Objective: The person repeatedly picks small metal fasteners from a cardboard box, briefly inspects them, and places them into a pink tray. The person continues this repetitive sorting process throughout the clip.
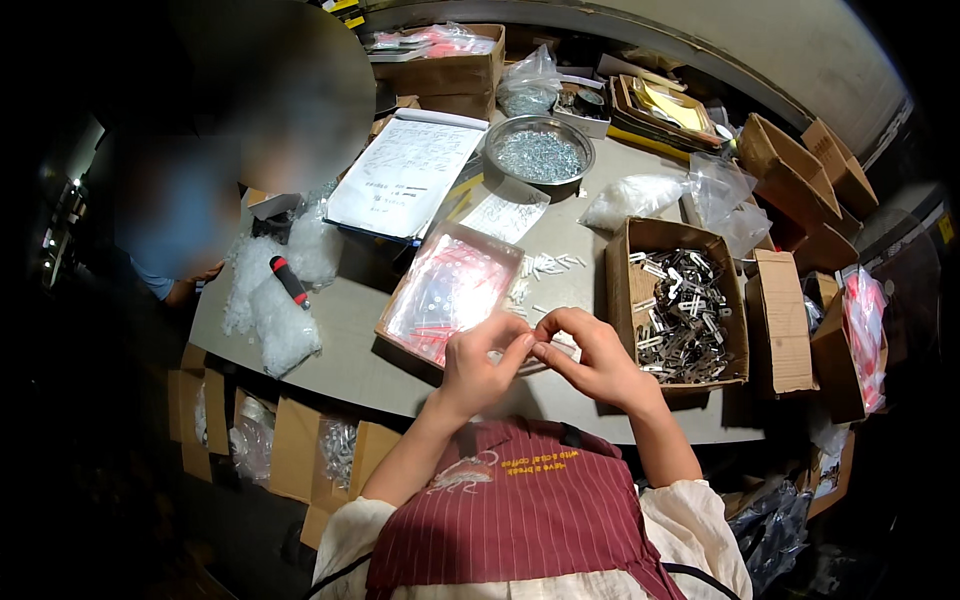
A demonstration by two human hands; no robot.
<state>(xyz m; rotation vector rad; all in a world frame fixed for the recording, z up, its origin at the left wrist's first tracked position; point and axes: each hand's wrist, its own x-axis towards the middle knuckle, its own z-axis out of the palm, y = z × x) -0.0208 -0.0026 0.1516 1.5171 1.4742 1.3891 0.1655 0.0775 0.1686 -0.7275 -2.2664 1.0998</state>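
Both hands meet at the near edge of the counter (350,330), just in front of the person's striped apron. The left hand (478,368) and the right hand (598,360) have their fingers pressed together at the tips, pinching a small clear plastic bag (535,345) between them; what the bag holds is too small to tell.

At ten o'clock from the hands, almost touching the left fingers, lies a shallow tray of clear bags with red strips (450,290). At twelve o'clock small white plastic pieces (545,268) are scattered on the bare counter, with a slip of paper (505,215) beyond them. At two o'clock, just beside the right hand, stands an open cardboard box of metal brackets (685,305); its near wall hems in the right wrist.

Farther off at twelve o'clock sits a round metal bowl of screws (540,152), and at eleven o'clock an open notebook (405,172). At nine o'clock a red-and-black screwdriver (290,281) rests on a heap of clear bags (270,300), near another person's hand (205,272). More cardboard boxes (800,175) crowd the one-to-three o'clock edge, and a bundle of red-striped bags (865,335) stands at three o'clock.
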